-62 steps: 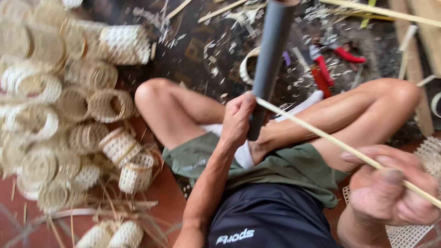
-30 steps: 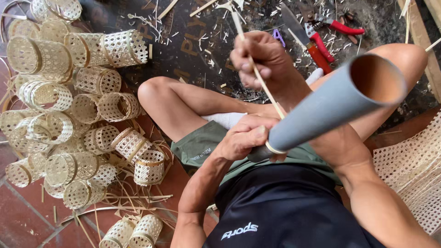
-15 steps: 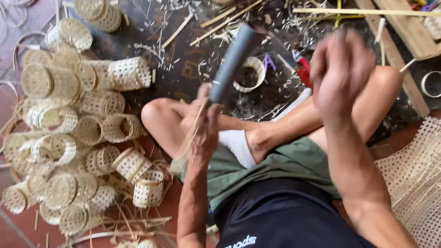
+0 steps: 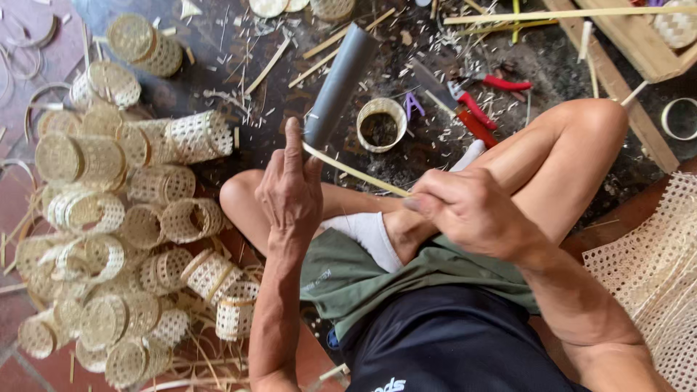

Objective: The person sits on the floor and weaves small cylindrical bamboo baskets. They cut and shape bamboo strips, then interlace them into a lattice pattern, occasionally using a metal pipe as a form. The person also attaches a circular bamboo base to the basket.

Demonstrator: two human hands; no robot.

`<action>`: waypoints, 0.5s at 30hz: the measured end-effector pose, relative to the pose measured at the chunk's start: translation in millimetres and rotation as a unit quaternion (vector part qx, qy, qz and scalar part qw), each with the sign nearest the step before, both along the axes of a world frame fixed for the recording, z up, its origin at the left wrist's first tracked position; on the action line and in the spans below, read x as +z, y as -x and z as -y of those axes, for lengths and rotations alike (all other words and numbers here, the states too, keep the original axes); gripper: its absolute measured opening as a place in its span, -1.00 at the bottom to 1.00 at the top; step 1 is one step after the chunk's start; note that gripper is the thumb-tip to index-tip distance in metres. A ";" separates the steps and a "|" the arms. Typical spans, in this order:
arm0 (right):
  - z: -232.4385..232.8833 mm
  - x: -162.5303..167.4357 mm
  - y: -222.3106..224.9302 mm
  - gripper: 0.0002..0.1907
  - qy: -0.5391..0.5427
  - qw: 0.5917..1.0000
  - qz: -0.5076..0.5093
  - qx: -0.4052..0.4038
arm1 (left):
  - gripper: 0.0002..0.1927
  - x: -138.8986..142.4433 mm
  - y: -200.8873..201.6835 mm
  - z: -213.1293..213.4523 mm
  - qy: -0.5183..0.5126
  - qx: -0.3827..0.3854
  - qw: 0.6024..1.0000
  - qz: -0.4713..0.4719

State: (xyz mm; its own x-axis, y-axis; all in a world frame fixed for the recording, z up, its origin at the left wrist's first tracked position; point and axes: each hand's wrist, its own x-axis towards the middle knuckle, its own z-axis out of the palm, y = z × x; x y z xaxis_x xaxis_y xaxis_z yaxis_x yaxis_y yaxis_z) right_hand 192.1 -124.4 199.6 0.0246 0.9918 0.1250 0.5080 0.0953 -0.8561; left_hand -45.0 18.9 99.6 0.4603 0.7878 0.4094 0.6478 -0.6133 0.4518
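Littered floor, bamboo strip (image 4: 356,173) between hands

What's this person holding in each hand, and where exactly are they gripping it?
The left hand grips the grey pipe at its lower end. The right hand pinches one end of a thin bamboo strip, whose other end meets the pipe at the left hand.
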 end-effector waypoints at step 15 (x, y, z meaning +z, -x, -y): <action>-48.1 -76.2 -65.7 -0.81 -0.088 0.954 -0.154 0.240 | -0.45 -5.5 -38.1 114.0 0.716 -0.401 0.161 0.548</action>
State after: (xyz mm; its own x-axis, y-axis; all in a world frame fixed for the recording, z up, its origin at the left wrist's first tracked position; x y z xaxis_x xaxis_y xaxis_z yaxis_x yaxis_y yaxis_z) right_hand 257.8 -76.3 123.4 -0.3652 0.8620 0.3515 0.0956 0.4103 -0.9069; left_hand -6.9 -95.1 94.1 0.9191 0.3013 0.2537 -0.3295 0.9411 0.0757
